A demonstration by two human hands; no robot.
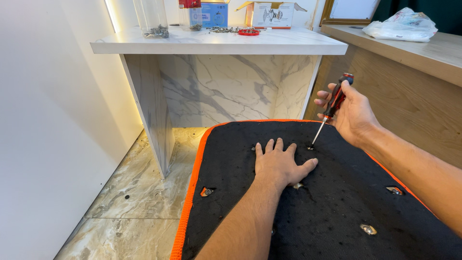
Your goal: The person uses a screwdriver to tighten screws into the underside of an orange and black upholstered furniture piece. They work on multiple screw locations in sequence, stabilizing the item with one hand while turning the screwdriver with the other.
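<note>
A black fabric-covered panel (337, 212) with an orange trimmed edge lies flat in front of me, underside up. My left hand (280, 163) rests flat on its middle with the fingers spread. My right hand (350, 113) grips a red-and-black screwdriver (332, 107), tilted, with its tip set at a screw point (310, 147) in the fabric just right of my left fingertips. Metal fittings show through cuts in the fabric, one (207, 191) at the left, one (393, 190) at the right and one (368, 229) lower right.
A white marble-patterned desk (216, 44) stands behind the panel, carrying clear jars, boxes, loose screws and a red ring. A wooden counter (414, 53) at right holds a plastic bag. White wall at left; marble tile floor (134, 192) below.
</note>
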